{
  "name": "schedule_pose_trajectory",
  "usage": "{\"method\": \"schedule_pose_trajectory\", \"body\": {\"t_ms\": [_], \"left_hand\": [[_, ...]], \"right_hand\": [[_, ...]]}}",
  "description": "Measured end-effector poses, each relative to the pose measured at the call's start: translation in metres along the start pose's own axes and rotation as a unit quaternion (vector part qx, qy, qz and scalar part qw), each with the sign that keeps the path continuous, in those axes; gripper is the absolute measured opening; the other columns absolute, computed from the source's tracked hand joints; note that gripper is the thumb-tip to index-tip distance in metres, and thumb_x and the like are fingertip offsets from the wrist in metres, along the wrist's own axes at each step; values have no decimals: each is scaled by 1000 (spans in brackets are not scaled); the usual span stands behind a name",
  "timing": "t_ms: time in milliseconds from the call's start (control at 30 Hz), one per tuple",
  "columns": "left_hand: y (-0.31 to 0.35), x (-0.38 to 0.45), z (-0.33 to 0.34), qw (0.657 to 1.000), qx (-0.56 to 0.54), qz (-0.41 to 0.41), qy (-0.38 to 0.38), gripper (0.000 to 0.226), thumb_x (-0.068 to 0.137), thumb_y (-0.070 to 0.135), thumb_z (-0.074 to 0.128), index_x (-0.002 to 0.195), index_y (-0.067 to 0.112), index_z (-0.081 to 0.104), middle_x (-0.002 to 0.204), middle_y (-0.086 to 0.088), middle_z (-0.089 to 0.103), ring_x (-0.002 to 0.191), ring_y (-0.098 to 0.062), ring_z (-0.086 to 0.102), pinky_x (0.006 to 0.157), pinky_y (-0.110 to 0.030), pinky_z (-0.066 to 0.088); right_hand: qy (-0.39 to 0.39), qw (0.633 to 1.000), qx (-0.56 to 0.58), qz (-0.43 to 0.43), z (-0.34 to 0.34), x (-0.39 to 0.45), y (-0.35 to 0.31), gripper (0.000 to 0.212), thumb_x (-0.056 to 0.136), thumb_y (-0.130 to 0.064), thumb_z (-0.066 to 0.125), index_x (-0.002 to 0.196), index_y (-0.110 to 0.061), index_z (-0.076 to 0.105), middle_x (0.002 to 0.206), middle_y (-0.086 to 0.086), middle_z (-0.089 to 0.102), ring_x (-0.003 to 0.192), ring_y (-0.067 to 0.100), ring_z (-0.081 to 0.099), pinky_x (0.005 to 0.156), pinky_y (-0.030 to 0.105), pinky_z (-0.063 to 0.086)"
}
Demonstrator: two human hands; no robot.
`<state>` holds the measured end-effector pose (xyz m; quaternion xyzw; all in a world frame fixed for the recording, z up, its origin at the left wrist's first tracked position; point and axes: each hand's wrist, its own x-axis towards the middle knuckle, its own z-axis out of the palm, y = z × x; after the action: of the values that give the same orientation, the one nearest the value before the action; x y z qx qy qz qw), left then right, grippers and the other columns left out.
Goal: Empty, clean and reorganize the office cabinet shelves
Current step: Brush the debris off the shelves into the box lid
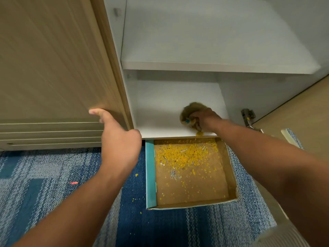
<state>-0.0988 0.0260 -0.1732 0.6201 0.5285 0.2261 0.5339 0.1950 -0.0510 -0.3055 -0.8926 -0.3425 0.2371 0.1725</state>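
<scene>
Cabinet bottom shelf (160,107) lies bare, far of the cardboard box (231,175). Right hand (204,120), fingers curled round a brown cloth (191,111), sweeps yellow crumbs (199,133); a sideways stroke could scatter them onto carpet (44,175). Left hand (117,139), fingers straight, braces the closed door (53,68).

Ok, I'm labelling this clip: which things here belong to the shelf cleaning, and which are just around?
In use:
brown cloth in right hand
white bottom shelf
shallow cardboard box catching yellow crumbs

Just around:
blue patterned carpet
metal door hinge
red scrap
</scene>
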Motion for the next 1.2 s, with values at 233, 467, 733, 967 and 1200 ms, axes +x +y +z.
{"method": "schedule_pose_trajectory", "body": {"t_ms": [233, 467, 733, 967, 1200], "left_hand": [[7, -7, 0, 1000, 17, 11, 5, 100, 87, -5, 43, 151, 24, -27, 156, -8, 36, 80, -17, 56, 63, -27, 42], [7, -7, -4, 1000, 11, 4, -2, 99, 88, -6, 41, 152, 26, -27, 160, -6, 30, 68, -15, 54, 48, -22, 42], [10, -11, -2, 1000, 11, 3, -12, 104, 88, -9, 45, 151, 26, -30, 127, 8, 54, 85, 12, 60, 77, -31, 51], [6, -8, -1, 999, -21, -9, -33, 100, 88, -17, 40, 154, 22, -23, 79, 24, 24, 44, 29, 39, 44, 4, 30], [12, -10, -2, 999, -14, -15, -33, 100, 89, -15, 42, 154, 24, -23, 147, -17, 40, 57, 27, 43, 58, 9, 28]], "right_hand": [[-82, 947, -269, -157, 12, -81, 14, 60, 90, 4, 51, 138, -32, 55, 135, 4, 62, 115, 31, 62, 88, 32, 48], [-3, 948, -261, -183, -9, -89, 4, 64, 90, -3, 52, 140, -43, 45, 137, -1, 61, 108, 34, 66, 81, 40, 54], [99, 977, -175, 72, -30, 11, -12, 46, 92, -6, 47, 129, -30, 58, 119, 10, 66, 104, 36, 64, 79, 35, 52], [49, 988, -133, 53, 45, 25, -61, 41, 100, -17, 41, 136, -31, 57, 138, 9, 58, 124, 32, 57, 98, 37, 50], [-74, 925, -274, -254, 93, -1, -134, 35, 104, -33, 42, 133, -28, 60, 139, 11, 58, 123, 32, 55, 97, 31, 43]]}}
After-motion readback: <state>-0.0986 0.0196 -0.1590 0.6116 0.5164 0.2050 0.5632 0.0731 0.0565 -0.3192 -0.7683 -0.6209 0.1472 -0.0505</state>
